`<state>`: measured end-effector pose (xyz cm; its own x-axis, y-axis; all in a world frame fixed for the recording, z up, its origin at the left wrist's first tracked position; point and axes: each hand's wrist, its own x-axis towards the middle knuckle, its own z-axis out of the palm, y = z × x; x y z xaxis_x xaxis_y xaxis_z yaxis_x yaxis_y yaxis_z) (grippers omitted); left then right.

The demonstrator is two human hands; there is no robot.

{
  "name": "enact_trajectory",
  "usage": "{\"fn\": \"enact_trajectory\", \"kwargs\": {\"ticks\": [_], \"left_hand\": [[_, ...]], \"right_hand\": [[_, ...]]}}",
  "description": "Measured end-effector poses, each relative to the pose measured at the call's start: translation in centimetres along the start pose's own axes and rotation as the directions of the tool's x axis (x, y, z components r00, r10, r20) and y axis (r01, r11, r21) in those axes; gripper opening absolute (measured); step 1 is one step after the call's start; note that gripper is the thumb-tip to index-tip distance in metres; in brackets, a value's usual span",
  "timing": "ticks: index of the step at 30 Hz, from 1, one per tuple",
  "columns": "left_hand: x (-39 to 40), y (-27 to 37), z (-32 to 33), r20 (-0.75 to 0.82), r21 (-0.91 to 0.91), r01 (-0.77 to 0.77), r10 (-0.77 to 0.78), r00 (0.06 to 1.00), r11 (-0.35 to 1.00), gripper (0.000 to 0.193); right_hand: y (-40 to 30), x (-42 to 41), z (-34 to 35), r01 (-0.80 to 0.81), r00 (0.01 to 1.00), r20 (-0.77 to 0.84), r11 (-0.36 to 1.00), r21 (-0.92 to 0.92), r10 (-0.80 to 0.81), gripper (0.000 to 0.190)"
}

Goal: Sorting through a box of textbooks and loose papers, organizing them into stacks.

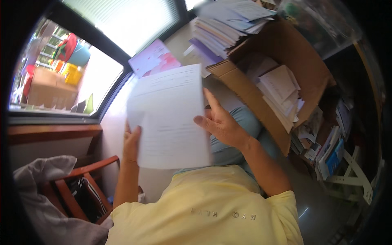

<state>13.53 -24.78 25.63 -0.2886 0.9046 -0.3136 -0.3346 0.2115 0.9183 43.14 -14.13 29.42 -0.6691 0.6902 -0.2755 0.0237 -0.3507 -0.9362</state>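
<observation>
A stack of white printed paper (171, 113) is held up in front of my lap, its edges slightly blurred. My left hand (131, 137) grips its left edge, with the thumb on the front face and most fingers hidden behind. At the right edge, my right hand (219, 122) has its thumb over the front and its index finger stretched up along the side. The sheets bear lines of writing too blurred to make out. Just beyond their top edge lies a pink and purple booklet (156, 58).
To the right stands an open cardboard box (309, 61) holding papers and envelopes (280, 85). Behind it rises a pile of papers and folders (214, 30). Books (330, 153) sit by a pale folding frame (352, 180). A wooden chair (73, 186) with grey cloth (46, 196) is at left, below a window.
</observation>
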Motion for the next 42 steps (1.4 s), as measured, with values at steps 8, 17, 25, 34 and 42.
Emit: {"fn": "enact_trajectory", "kwargs": {"ticks": [8,17,25,34,42], "left_hand": [[1.0,-2.1,-17.0,-0.344,0.261,-0.081,0.171,0.923,0.962,0.052],[2.1,-8.8,-18.4,-0.349,0.189,-0.027,0.092,0.933,0.982,0.061],[2.9,-28.1,-24.3,-0.371,-0.067,0.144,-0.159,0.915,0.987,0.059],[2.7,-30.9,-23.8,-0.537,-0.13,0.208,-0.245,0.807,0.97,0.052],[0.9,-31.1,-25.1,-0.524,-0.134,0.172,-0.217,0.824,0.976,0.048]], "right_hand": [[6.0,-1.4,-2.4,0.058,0.986,-0.151,0.995,-0.079,-0.069,0.059],[7.2,-4.9,-5.0,-0.018,0.892,-0.452,0.999,-0.042,-0.003,0.045],[6.6,-4.3,-3.9,-0.093,0.873,-0.487,0.986,-0.137,0.015,0.037],[7.2,-4.6,-3.6,-0.119,0.862,-0.506,0.981,-0.155,0.025,0.035],[6.5,-4.1,-3.3,-0.164,0.843,-0.536,0.97,-0.181,0.042,0.035]]}}
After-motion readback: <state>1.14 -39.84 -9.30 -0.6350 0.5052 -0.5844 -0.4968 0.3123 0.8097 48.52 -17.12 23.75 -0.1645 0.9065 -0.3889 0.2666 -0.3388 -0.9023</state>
